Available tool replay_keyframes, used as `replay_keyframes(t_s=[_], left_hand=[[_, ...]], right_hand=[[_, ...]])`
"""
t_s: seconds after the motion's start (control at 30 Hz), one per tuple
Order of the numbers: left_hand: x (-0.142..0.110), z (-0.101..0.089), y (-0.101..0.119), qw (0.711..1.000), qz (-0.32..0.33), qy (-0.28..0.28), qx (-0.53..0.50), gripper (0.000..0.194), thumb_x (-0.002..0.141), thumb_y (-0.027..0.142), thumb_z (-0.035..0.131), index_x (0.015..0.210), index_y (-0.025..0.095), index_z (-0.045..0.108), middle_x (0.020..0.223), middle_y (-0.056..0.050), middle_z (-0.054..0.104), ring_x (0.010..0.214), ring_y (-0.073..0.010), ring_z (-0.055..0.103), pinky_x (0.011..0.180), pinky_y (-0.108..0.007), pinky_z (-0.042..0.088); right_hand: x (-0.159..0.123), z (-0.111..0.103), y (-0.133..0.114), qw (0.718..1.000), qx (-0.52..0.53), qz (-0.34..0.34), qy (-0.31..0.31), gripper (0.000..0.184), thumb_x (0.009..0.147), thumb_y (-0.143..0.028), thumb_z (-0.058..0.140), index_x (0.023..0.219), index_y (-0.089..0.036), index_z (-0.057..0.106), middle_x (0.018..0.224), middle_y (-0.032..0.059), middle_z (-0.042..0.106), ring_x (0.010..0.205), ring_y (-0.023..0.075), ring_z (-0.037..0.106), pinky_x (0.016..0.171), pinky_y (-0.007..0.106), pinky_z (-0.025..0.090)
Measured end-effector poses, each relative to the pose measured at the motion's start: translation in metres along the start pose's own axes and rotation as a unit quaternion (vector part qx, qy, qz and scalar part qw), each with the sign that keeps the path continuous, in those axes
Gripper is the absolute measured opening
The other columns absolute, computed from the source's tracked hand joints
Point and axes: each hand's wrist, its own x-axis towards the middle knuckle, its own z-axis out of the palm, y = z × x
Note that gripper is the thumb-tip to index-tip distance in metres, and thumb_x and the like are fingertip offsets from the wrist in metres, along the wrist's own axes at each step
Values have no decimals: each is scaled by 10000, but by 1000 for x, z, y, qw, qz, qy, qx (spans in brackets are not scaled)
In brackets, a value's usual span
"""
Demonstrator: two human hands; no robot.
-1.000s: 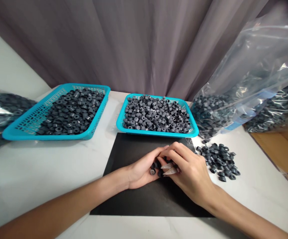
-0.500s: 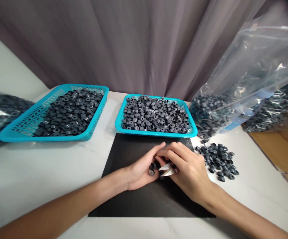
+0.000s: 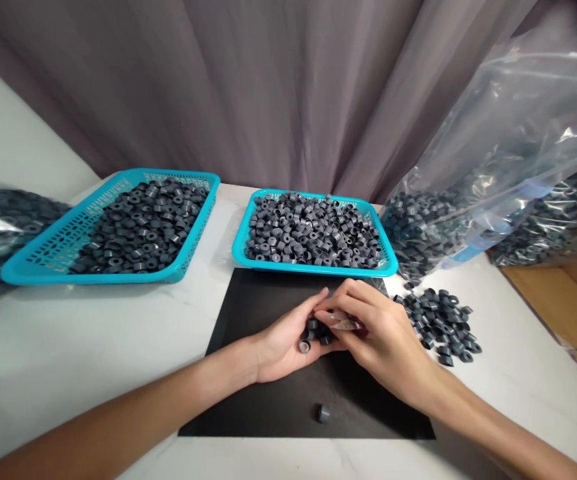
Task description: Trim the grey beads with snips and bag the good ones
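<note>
Over the black mat (image 3: 268, 413), my left hand (image 3: 281, 350) is cupped, with several small dark grey plastic rings (image 3: 313, 333) in its palm. One of these shows a pale centre near the heel of the hand. My right hand (image 3: 378, 333) is closed around small pointed scissors (image 3: 344, 321), whose blades lie close together just above the rings. Their handles are hidden inside my fingers. Fingertips of both hands meet at the far side of the palm; whether they pinch a ring there is hidden. A single grey ring (image 3: 322, 413) lies on the mat below my hands.
A blue basket (image 3: 318, 269) of grey rings stands behind the mat, another blue basket (image 3: 93, 277) at left. Loose rings (image 3: 443, 323) are piled right of the mat. Clear bags (image 3: 498, 173) of rings, a cardboard box (image 3: 553, 300) and a left bag (image 3: 3, 220) flank the table.
The scissor blades were apart and have come together, turning slightly upward. A single ring now lies on the mat near its front edge. My left hand has hardly moved.
</note>
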Motion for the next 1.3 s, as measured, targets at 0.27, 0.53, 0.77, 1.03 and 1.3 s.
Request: replay_keyframes(t_s=[0.27, 0.53, 0.77, 1.03, 1.3], left_hand=[[-6, 2, 6, 996, -57, 16, 68, 497, 958, 538, 479, 930, 106, 723, 846, -108, 760, 792, -180, 701, 764, -249, 475], [-6, 3, 7, 995, -17, 13, 100, 449, 974, 493, 468, 963, 109, 701, 984, -172, 755, 800, -153, 667, 644, -209, 410], [-8, 3, 6, 992, -28, 47, 116, 428, 955, 522, 481, 920, 159, 706, 809, -36, 700, 721, -142, 622, 680, -232, 442], [-7, 2, 4, 992, -16, 3, 123, 458, 969, 557, 435, 876, 170, 662, 735, -4, 622, 700, -133, 587, 752, -271, 469], [-9, 6, 5, 984, 4, 10, 176, 427, 980, 474, 462, 979, 108, 681, 941, -155, 739, 837, -207, 724, 594, -213, 432]], right_hand=[[-27, -13, -18, 970, -67, -177, -155, 246, 950, -408, 604, 1060, -188, 603, 895, 25, 647, 810, 183, 601, 615, 298, 391], [-45, 14, -19, 937, -115, -280, -176, 81, 974, -232, 561, 921, -190, 606, 772, -20, 633, 668, 157, 512, 488, 312, 243], [-25, -10, -10, 990, -37, -132, -45, 146, 962, -160, 558, 1089, -213, 607, 987, 25, 665, 845, 156, 589, 644, 255, 417], [-17, -27, -1, 995, -26, -53, -79, 285, 919, -166, 620, 1163, -309, 650, 1080, 26, 639, 900, 157, 625, 702, 237, 487], [-9, -29, 23, 998, -36, 41, -9, 247, 934, -128, 519, 1104, -238, 661, 981, 32, 691, 837, 152, 665, 703, 241, 485]])
